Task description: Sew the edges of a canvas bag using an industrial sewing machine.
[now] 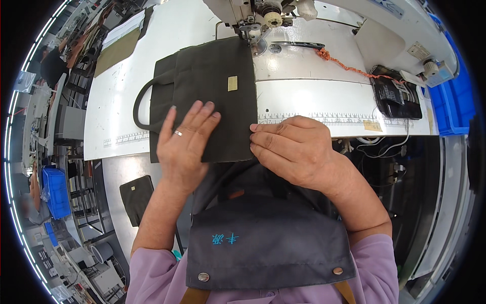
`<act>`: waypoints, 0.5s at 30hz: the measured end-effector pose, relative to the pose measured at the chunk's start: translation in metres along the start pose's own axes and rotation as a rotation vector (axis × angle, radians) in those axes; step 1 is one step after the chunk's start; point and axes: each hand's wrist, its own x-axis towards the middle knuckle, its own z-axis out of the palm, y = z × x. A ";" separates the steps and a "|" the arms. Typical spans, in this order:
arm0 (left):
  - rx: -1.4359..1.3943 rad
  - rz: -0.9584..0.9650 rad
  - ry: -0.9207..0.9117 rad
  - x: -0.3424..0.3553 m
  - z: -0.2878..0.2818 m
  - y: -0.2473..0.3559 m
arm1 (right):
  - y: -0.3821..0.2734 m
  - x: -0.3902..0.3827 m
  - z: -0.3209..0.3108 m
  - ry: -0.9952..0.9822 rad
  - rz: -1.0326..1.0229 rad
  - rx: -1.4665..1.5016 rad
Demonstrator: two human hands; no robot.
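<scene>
- Dark apron [273,253] on the person's chest lies nearest.
- Dark olive fabric piece [230,131] rests flat on the white table [304,99], long axis near to far, a loop handle [136,107] on its left.
- Left hand [186,143] lies palm down on it, fingers loosely spread, gripping nothing.
- Right hand [298,149] has its fingers together, tips at the fabric's near right edge; whether they pinch it, I cannot tell.
- From those tips, that edge runs far toward the sewing machine's presser foot [250,37].
- Needle tip and fabric underside are hidden; the machine's top is cut off.
</scene>
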 end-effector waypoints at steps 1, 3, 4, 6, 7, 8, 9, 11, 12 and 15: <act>0.081 -0.030 -0.008 0.001 -0.004 -0.005 | 0.000 0.000 0.002 0.001 -0.002 -0.001; 0.116 0.000 -0.017 0.004 -0.013 -0.008 | -0.002 -0.001 0.006 0.014 0.046 0.036; 0.139 0.057 -0.061 0.006 -0.017 -0.009 | -0.002 0.000 0.005 0.014 0.045 0.038; 0.161 0.112 -0.109 0.005 -0.017 -0.011 | -0.001 -0.002 0.002 -0.132 0.103 0.094; 0.097 0.098 -0.203 0.001 -0.016 -0.010 | -0.002 -0.004 0.001 -0.131 0.098 0.090; 0.033 0.085 -0.297 -0.002 -0.017 -0.010 | -0.003 -0.007 0.001 -0.174 0.093 0.083; 0.036 0.084 -0.291 -0.003 -0.020 -0.008 | -0.004 -0.009 0.001 -0.217 0.087 0.075; -0.048 0.051 -0.319 0.000 -0.021 -0.005 | -0.001 -0.010 0.004 -0.180 0.095 0.076; -0.051 0.050 -0.319 0.004 -0.024 -0.005 | 0.000 -0.010 0.005 -0.138 0.099 0.074; -0.093 0.037 -0.449 0.020 -0.042 -0.007 | 0.002 -0.011 0.005 -0.148 0.091 0.073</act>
